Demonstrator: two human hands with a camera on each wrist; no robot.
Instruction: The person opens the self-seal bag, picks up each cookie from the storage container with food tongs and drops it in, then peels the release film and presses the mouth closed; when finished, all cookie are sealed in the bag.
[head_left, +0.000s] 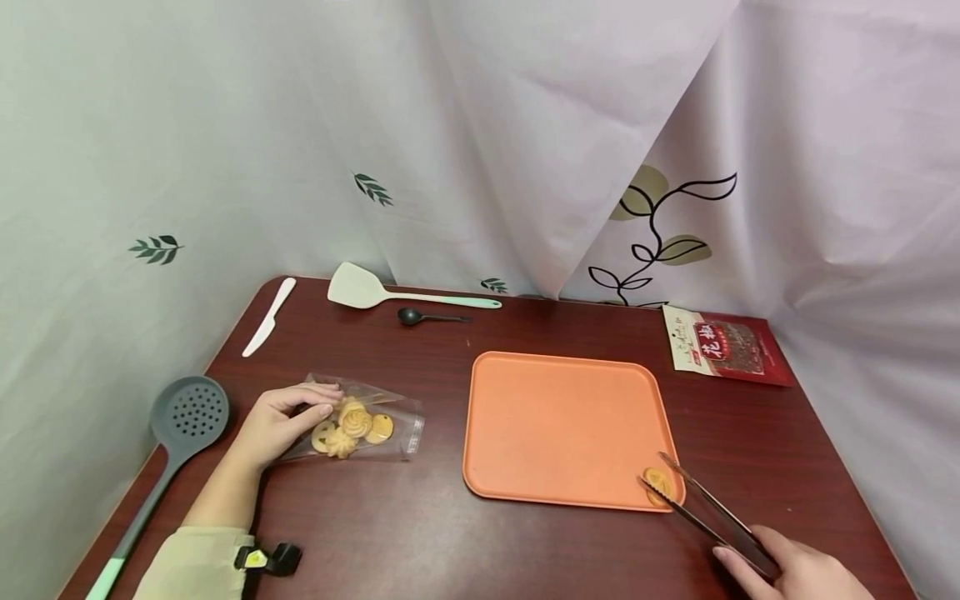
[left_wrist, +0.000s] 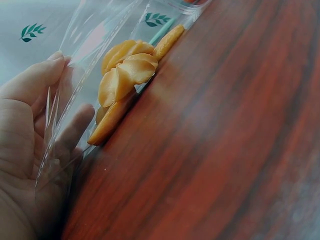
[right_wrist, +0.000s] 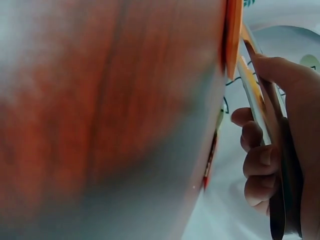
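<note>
Dark wood table (head_left: 420,533): right hand (head_left: 798,575) grips tongs (head_left: 701,504) around one cookie (head_left: 656,485) on tray (head_left: 562,429) corner, left hand (head_left: 273,425) pinches bag (head_left: 375,421) with several cookies left inside

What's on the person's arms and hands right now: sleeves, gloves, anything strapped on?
Both hands are bare, no gloves or rings visible. The left hand comes out of a pale beige-green sleeve, pushed up the forearm, with a small black clip-like device with a yellow mark at its cuff. The right hand shows plain, longish nails; its wrist and any sleeve are out of frame.
</note>
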